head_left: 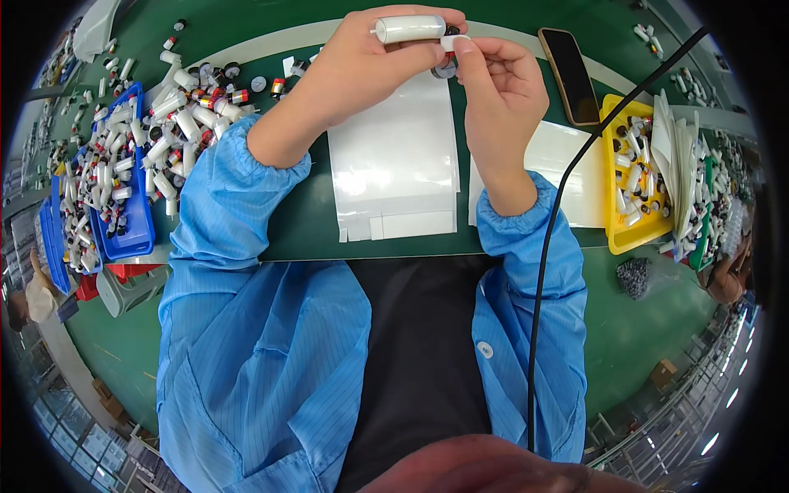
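My left hand (362, 62) is closed round a white plastic cylinder (408, 29), which lies sideways with a narrow tip on its left and a dark end on its right. At that dark end, the thumb and fingertips of my right hand (508, 94) pinch a small white piece (453, 46); its exact kind is too small to tell. Just under the fingertips sits a small round dark-rimmed part (445, 71), partly hidden. Below both hands, glossy white plastic sheets (394, 164) lie on the green table.
Many white cylinders with black and red ends heap on the left, around a blue tray (136, 242). At right are a phone (569, 76), another pale sheet (567, 168) and a yellow tray (631, 238) of similar parts. A black cable (549, 238) hangs across the right side.
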